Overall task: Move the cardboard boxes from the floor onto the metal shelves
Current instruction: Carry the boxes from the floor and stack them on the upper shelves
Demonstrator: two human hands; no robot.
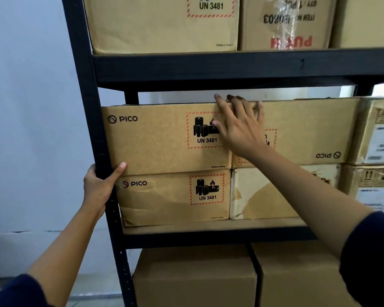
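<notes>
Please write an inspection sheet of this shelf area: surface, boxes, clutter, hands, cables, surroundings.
Surface: middle shelf board of the black metal rack, nearly full.
Job's things: upper PICO box stacked on lower PICO box; an inverted PICO box sits to the right.
Clutter: nothing seen.
Hands: left hand has its grip around the rack's upright; right hand lies flat, fingers straight, across the seam of the two upper boxes.
Cables: nothing seen.
Surroundings: pale wall on the left; more boxes above and below.
</notes>
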